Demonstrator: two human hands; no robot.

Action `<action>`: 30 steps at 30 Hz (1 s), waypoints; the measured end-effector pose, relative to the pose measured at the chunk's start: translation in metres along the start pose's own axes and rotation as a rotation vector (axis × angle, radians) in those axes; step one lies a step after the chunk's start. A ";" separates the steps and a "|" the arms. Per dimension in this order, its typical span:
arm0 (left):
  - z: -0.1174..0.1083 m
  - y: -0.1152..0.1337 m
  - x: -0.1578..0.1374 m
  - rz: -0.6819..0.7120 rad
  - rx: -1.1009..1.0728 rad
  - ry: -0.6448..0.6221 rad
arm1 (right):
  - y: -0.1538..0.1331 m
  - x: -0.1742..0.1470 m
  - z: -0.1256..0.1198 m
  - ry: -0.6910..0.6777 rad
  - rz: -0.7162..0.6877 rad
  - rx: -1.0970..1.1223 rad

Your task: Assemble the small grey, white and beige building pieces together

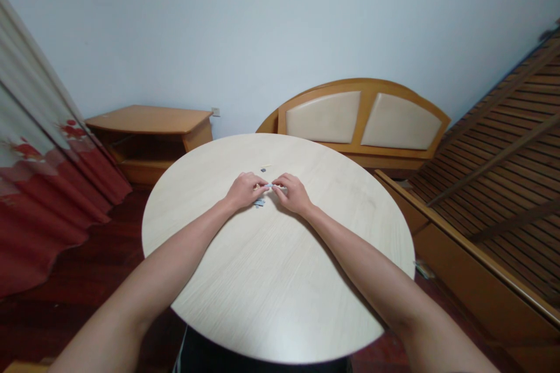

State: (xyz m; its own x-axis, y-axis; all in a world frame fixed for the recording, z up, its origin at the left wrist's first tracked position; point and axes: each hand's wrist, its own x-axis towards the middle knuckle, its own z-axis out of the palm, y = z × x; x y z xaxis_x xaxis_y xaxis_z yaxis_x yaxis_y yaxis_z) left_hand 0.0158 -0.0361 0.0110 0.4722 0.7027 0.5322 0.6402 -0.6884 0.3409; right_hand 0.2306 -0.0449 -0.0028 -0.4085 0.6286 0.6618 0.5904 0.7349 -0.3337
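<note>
Over the middle of the round table, my left hand (247,189) and my right hand (292,191) face each other with fingertips almost meeting. Both pinch a small light-blue piece (270,185) between thumbs and fingers; its exact kind is too small to make out. Several small grey-blue pieces (259,203) lie on the tabletop just below my left hand, partly covered by it. Beyond the hands rest a small dark piece (263,170) and a thin pale yellowish strip (266,165).
The pale wood-grain round table (271,280) stands before me. Behind it are a low wooden cabinet (153,119) and a headboard with cream panels (324,116). A slatted wooden bed frame (511,169) leans at right; a red and white curtain (52,186) hangs left.
</note>
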 end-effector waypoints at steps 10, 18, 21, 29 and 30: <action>-0.017 -0.020 0.001 -0.176 -0.021 0.128 | -0.026 0.002 0.008 -0.247 -0.032 -0.118; -0.012 -0.016 0.001 -0.159 0.008 0.109 | -0.029 0.001 0.013 -0.284 0.014 -0.168; -0.013 -0.016 0.001 -0.163 0.013 0.105 | -0.029 0.002 0.014 -0.296 0.012 -0.175; -0.014 -0.016 0.001 -0.165 0.020 0.099 | -0.024 0.006 0.006 -0.271 0.059 -0.164; -0.014 -0.016 0.001 -0.164 0.015 0.096 | -0.019 0.009 0.004 -0.254 0.086 -0.172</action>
State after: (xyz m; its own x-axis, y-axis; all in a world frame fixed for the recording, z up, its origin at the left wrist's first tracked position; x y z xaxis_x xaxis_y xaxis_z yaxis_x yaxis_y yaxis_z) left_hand -0.0024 -0.0272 0.0176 0.3010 0.7845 0.5421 0.7133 -0.5625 0.4180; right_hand 0.2130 -0.0519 0.0065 -0.5001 0.7459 0.4399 0.7305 0.6362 -0.2483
